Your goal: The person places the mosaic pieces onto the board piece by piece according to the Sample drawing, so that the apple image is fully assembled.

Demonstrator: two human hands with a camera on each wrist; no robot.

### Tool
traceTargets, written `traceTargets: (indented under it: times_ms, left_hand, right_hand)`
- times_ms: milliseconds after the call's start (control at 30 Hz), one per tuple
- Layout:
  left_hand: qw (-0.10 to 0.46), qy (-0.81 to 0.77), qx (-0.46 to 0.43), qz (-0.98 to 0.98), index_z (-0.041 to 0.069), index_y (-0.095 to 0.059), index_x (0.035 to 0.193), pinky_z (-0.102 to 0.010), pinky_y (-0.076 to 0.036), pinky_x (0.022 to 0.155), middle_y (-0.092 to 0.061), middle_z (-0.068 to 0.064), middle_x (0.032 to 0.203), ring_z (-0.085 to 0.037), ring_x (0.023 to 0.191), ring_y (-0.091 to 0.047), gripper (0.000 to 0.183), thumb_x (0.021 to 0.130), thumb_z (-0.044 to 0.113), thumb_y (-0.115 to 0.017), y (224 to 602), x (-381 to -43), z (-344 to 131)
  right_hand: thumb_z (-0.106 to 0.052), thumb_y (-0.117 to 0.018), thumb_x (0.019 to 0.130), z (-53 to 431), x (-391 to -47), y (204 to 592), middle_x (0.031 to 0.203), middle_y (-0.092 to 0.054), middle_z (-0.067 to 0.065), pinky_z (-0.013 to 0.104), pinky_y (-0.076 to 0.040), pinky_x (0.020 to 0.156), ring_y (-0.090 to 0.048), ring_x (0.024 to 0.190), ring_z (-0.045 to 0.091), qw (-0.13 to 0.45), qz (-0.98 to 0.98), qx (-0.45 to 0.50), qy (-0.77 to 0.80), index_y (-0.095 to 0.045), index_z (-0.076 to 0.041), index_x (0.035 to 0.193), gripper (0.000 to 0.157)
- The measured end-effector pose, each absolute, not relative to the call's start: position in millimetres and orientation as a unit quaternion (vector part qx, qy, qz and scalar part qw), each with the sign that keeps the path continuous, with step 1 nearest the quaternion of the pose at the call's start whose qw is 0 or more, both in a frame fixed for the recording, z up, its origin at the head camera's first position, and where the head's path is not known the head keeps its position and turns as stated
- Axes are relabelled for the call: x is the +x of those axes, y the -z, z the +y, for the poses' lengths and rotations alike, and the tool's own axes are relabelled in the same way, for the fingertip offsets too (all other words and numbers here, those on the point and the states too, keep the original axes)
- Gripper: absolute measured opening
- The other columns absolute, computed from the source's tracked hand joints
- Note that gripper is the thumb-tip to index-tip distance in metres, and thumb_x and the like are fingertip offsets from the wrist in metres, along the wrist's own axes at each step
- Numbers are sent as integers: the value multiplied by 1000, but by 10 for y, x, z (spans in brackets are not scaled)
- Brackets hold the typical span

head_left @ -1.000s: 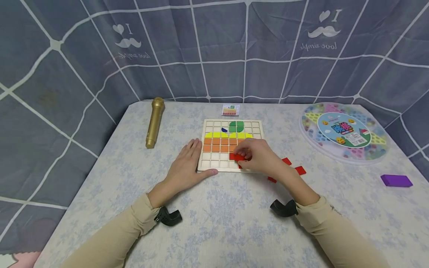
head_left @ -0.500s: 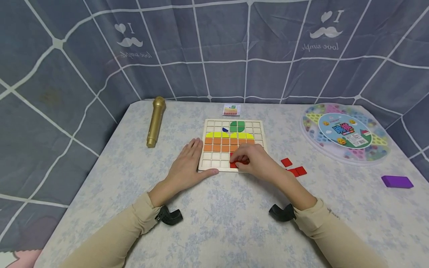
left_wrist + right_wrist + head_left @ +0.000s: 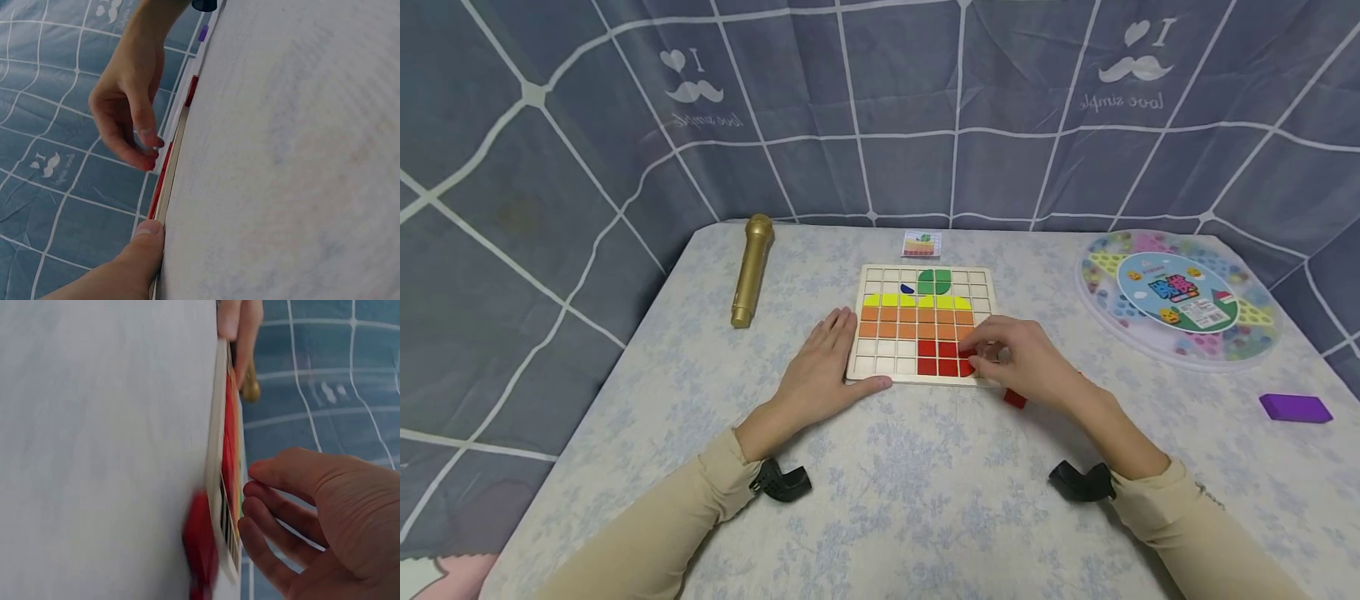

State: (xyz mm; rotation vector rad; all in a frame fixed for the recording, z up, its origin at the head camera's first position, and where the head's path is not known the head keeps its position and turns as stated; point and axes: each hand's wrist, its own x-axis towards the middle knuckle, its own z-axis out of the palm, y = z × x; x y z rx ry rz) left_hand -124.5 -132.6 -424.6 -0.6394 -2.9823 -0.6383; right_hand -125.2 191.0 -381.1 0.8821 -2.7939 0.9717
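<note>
A wooden grid board (image 3: 885, 365) lies on the table, bearing a green leaf shape, a small dark blue piece, a yellow row, orange rows and a block of red tiles (image 3: 928, 367) at its lower middle. My left hand (image 3: 816, 367) rests flat along the board's left side, thumb at the front edge. Over the lower right corner hovers my right hand (image 3: 1030, 358), fingers loosely bent, partly hiding the red tiles there. In the right wrist view nothing shows between its fingertips. A loose red tile (image 3: 1015, 398) lies just off that corner; others nearby are hidden by the arm.
Behind the board lies a small picture card (image 3: 921, 243). A gold microphone (image 3: 751, 271) is at the back left. To the right are a round clear case (image 3: 1247, 346) of colourful pieces and a purple block (image 3: 1296, 408). A grid-patterned curtain (image 3: 910, 175) hangs behind the table.
My right hand brought a red tile down to the board's lower rows, let go and moved to the right, uncovering the red block. The left hand has stayed in place.
</note>
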Motion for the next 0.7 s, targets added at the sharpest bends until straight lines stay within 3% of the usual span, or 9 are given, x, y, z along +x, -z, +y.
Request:
traceTargets:
  times_ms: [333,500,700]
  left_hand:
    - [10,208,-207,-956,-2,-16,167,-46,-13,135,-17,-20,175,-32,165,-10,117,91,71,-67,4256,-1256,-1312]
    - [11,208,-207,-956,-2,-16,167,-47,-13,135,-17,-20,175,-32,165,-11,118,91,71,-67,4245,-1255,-1321]
    - [16,206,-210,-956,-3,-18,167,-47,-13,135,-18,-21,175,-33,165,-12,117,91,71,-68,4230,-1255,-1326]
  right_hand:
    - [-10,-79,93,2536,-1175,3650,118,-76,8,54,-63,91,-73,103,28,-1,-937,198,-288,-79,-11,119,26]
    - [-17,-82,92,2679,-1154,3627,121,-75,11,55,-62,93,-72,106,32,-35,-941,184,-281,-78,-9,121,30]
    - [-9,-84,89,2746,-1180,3714,119,-75,9,55,-61,95,-69,107,30,-40,-945,187,-266,-79,-10,118,30]
